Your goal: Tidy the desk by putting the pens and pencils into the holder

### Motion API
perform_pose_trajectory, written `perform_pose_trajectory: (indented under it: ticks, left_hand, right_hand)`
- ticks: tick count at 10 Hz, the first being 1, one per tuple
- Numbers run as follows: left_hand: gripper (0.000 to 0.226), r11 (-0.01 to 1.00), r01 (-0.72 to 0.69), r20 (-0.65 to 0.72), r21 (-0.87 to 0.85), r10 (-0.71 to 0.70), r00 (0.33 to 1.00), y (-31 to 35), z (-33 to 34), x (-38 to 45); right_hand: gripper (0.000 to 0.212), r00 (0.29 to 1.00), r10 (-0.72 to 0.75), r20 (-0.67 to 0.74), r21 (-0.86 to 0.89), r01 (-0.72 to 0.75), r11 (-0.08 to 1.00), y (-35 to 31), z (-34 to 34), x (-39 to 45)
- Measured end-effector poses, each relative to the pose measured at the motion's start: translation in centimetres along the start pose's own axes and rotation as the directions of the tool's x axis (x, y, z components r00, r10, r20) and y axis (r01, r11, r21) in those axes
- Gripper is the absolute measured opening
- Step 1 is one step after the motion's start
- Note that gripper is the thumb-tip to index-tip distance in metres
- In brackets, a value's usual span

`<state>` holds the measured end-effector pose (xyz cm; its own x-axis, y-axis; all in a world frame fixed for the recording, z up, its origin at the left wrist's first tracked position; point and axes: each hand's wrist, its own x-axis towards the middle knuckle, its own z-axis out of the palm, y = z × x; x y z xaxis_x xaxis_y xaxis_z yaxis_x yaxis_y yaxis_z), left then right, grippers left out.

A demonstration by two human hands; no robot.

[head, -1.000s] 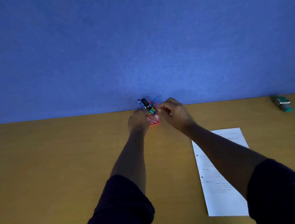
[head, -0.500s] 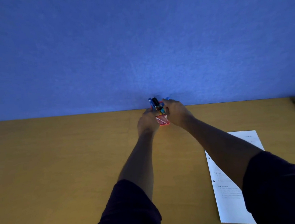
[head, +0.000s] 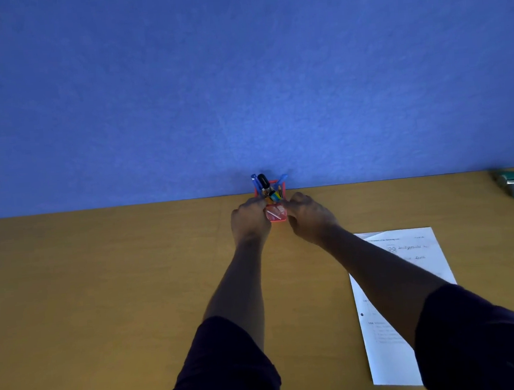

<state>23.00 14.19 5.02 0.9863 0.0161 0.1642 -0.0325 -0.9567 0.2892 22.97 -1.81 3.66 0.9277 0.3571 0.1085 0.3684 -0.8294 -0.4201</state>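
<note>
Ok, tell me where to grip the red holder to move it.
Grip the holder low on its two side walls, one hand from each side, as the left hand and right hand sit now. It is square and upright, and the pens block the top.

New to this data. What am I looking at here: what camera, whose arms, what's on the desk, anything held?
One view only, from a camera worn on a person's head, looking forward and down. No robot: these are the person's bare arms. The left hand and right hand sit on either side of a small red holder at the back of the wooden desk, with pens and pencils standing in it. Whether they grip it is unclear. A printed sheet lies to the right and a small teal object far right.
</note>
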Motion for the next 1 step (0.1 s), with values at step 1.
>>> perform_pose_trajectory:
  ticks: [1]
  left_hand:
    - [0.021, 0.999, -0.007, -0.082, 0.037, 0.01, 0.997, 0.43, -0.41, -1.2]
  right_hand:
    - [0.049, 0.999, -0.025, -0.022, -0.055, 0.024, 0.998, 0.73, -0.74, -1.69]
